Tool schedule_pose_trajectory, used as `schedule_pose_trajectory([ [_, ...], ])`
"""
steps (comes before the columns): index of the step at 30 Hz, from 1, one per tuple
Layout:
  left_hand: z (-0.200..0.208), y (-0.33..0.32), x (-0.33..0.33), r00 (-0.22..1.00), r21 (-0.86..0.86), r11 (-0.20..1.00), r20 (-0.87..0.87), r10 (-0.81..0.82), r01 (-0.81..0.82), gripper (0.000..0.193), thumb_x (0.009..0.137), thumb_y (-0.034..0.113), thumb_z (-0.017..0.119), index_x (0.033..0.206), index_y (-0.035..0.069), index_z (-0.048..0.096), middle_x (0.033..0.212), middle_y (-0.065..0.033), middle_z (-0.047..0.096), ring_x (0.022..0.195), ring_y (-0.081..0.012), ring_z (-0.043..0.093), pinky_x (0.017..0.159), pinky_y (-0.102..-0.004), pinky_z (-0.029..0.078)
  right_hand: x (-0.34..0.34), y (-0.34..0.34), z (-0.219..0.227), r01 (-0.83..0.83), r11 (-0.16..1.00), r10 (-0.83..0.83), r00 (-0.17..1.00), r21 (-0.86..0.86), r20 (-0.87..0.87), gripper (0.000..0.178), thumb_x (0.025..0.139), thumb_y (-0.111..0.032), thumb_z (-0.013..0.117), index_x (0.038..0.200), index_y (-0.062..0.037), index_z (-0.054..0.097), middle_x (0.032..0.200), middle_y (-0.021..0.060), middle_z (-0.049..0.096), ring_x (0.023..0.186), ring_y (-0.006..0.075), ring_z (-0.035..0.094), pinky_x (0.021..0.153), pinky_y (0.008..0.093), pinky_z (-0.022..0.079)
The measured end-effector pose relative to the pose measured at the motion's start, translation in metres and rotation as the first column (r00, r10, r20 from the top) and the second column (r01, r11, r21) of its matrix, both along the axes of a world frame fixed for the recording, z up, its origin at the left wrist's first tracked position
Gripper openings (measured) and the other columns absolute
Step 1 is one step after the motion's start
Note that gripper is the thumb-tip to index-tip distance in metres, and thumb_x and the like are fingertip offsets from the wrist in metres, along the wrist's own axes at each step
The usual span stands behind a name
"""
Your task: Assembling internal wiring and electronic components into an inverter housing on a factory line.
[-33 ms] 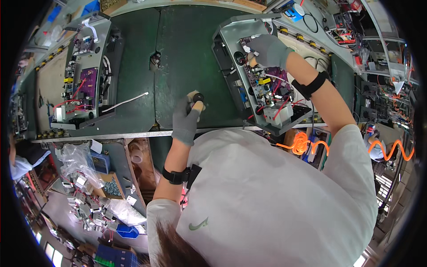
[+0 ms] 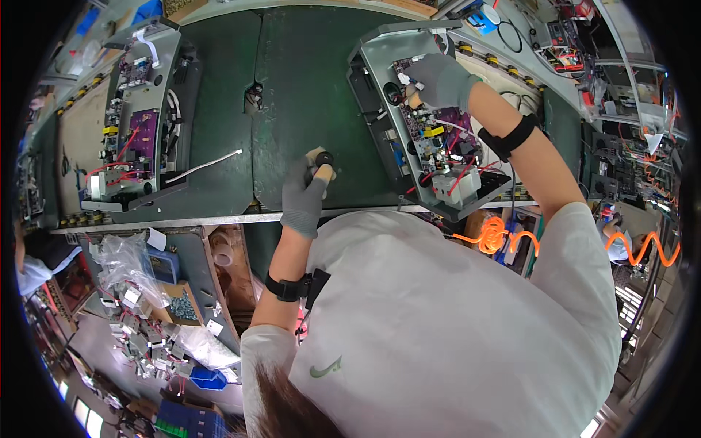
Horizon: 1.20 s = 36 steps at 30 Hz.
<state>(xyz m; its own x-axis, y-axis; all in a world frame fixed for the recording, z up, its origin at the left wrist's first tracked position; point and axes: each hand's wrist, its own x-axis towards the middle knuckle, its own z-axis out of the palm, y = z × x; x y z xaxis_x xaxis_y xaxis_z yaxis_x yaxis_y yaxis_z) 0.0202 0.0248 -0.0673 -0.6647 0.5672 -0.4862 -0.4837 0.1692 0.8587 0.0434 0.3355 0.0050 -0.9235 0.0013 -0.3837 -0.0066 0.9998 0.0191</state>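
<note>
The grey-gloved left hand (image 2: 305,191) has its grip clamped on a small black-tipped tan tool (image 2: 321,160) above the dark green worktop (image 2: 307,87). The grey-gloved right hand (image 2: 440,80) rests, fingers curled together, on the purple circuit board (image 2: 438,135) inside the open grey metal chassis (image 2: 380,58), crossed by red wires.

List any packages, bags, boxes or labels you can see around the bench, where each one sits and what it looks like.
Clear plastic bag: crumpled, below the bench edge, left of the left hand.
Open cardboard box: brown, holds small grey parts, under the bag.
Blue bin: small, lower left.
White tag: small, squarish, by the bag.
</note>
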Motion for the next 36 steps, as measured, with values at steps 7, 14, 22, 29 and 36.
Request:
schedule_pose_trajectory([
  [7, -0.006, -0.006, 0.0, 0.998, 0.016, 0.998, 0.019, 0.061, -0.061, 0.036, 0.084, 0.011, 0.056, 0.119, 0.002, 0.054, 0.077, -0.0024, 0.06, 0.052, -0.0017, 0.04, 0.045, -0.0157, 0.029, 0.004, 0.01, -0.014, -0.038, 0.994, 0.033, 0.998, -0.101, -0.058, 0.018, 0.067, -0.015, 0.067, 0.083, -0.0082, 0.064, 0.076, 0.0118, 0.063, 0.077, 0.0321, 0.061, 0.068, 0.0413, 0.047],
  [14, 0.005, -0.004, 0.0, 0.999, 0.028, 0.999, 0.041, 0.013, -0.014, 0.035, 0.085, 0.008, 0.058, 0.119, 0.002, 0.054, 0.078, -0.0031, 0.062, 0.055, -0.0011, 0.042, 0.047, -0.0159, 0.033, 0.004, 0.005, -0.01, 0.068, 0.998, -0.067, 0.995, -0.006, 0.072, 0.036, 0.07, -0.019, 0.068, 0.105, -0.0144, 0.063, 0.091, 0.0115, 0.064, 0.093, 0.0307, 0.06, 0.08, 0.0411, 0.047],
  [22, 0.027, 0.017, -0.004, 0.992, 0.132, 0.986, -0.089, -0.089, 0.101, 0.039, 0.084, 0.009, 0.057, 0.122, 0.006, 0.053, 0.09, -0.0055, 0.06, 0.057, -0.0022, 0.044, 0.046, -0.0149, 0.032, 0.017, -0.012, 0.004, 0.388, 0.911, -0.379, 0.921, -0.141, 0.086, 0.027, 0.073, -0.024, 0.067, 0.099, -0.0157, 0.065, 0.097, 0.0101, 0.064, 0.092, 0.0279, 0.061, 0.08, 0.0389, 0.048],
  [29, 0.046, 0.053, -0.017, 0.936, 0.136, 0.956, -0.279, -0.213, 0.258, 0.036, 0.084, 0.008, 0.059, 0.119, 0.003, 0.054, 0.097, -0.0044, 0.064, 0.069, -0.0049, 0.053, 0.055, -0.0168, 0.039, 0.086, -0.048, 0.029, 0.323, 0.936, -0.351, 0.897, -0.142, -0.269, 0.03, 0.074, -0.013, 0.061, 0.104, -0.017, 0.06, 0.093, 0.006, 0.061, 0.081, 0.0272, 0.061, 0.069, 0.0378, 0.048],
  [36, 0.031, 0.13, -0.049, 0.851, 0.123, 0.949, -0.486, -0.199, 0.292, 0.031, 0.086, 0.011, 0.059, 0.114, 0.0, 0.054, 0.09, -0.0065, 0.065, 0.071, -0.007, 0.056, 0.059, -0.0187, 0.043, 0.131, -0.079, 0.054, 0.476, 0.838, -0.543, 0.673, -0.267, -0.502, 0.028, 0.08, -0.027, 0.063, 0.106, -0.0175, 0.058, 0.089, 0.0025, 0.06, 0.073, 0.0228, 0.061, 0.059, 0.0342, 0.047],
])
